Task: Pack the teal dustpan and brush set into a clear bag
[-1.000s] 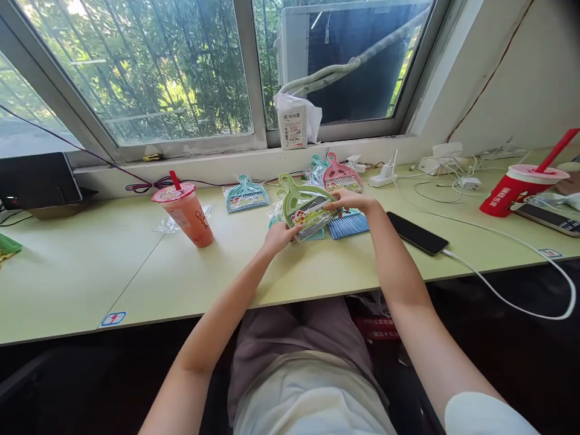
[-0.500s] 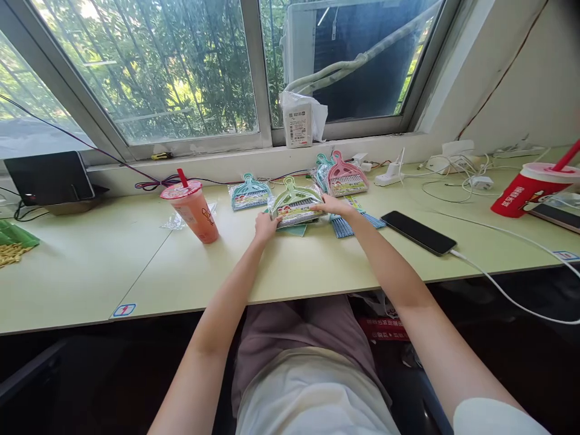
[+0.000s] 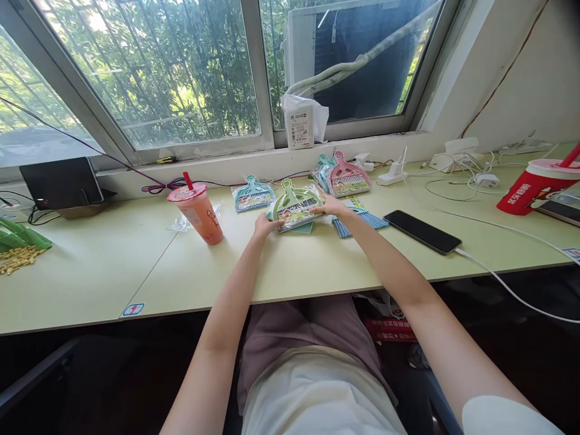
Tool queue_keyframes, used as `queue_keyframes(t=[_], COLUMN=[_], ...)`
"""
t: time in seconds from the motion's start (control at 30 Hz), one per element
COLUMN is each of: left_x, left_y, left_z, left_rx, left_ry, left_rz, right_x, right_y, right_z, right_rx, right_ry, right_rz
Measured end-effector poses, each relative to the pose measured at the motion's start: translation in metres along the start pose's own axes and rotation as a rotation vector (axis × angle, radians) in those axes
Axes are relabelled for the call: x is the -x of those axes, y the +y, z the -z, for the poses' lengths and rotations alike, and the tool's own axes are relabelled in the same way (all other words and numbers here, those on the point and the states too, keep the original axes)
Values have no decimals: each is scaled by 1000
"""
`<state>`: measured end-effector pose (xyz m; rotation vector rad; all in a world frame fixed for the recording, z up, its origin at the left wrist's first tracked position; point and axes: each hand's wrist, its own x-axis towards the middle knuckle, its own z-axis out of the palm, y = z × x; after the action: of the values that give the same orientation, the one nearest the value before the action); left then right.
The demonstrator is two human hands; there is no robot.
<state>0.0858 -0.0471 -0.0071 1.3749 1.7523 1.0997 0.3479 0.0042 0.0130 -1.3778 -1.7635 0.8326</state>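
Note:
A green mini dustpan-and-brush set in a clear wrapper [image 3: 295,204] lies flat on the pale green desk [image 3: 317,266]. My left hand [image 3: 264,225] grips its lower left corner and my right hand [image 3: 332,206] holds its right edge. A teal packaged set [image 3: 252,193] lies to its left, a pink packaged set [image 3: 347,177] behind on the right with another teal one partly hidden beside it. A blue brush [image 3: 357,219] lies under my right wrist.
A pink drink cup with a red straw [image 3: 197,212] stands left of my hands. A black phone on a white cable [image 3: 422,231] lies to the right, a red cup [image 3: 533,186] far right. Chargers and cables [image 3: 457,164] crowd the back. A tablet [image 3: 61,183] stands far left.
Both hands lowered the green set from a raised, tilted hold down flat onto the desk and pushed it slightly away. The camera view shifted a little to the left.

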Motion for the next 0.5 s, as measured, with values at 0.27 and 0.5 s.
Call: queue_keyframes(t=[0.27, 0.5], left_x=[0, -11], left_y=[-2, -3], left_z=[-13, -15], left_rx=[596, 513], left_ry=[-125, 5], left_rz=[-123, -230], right_x=[8, 7], right_y=[-22, -24], right_z=[7, -6], right_rx=[-235, -373], right_ry=[-109, -11], right_rz=[173, 222])
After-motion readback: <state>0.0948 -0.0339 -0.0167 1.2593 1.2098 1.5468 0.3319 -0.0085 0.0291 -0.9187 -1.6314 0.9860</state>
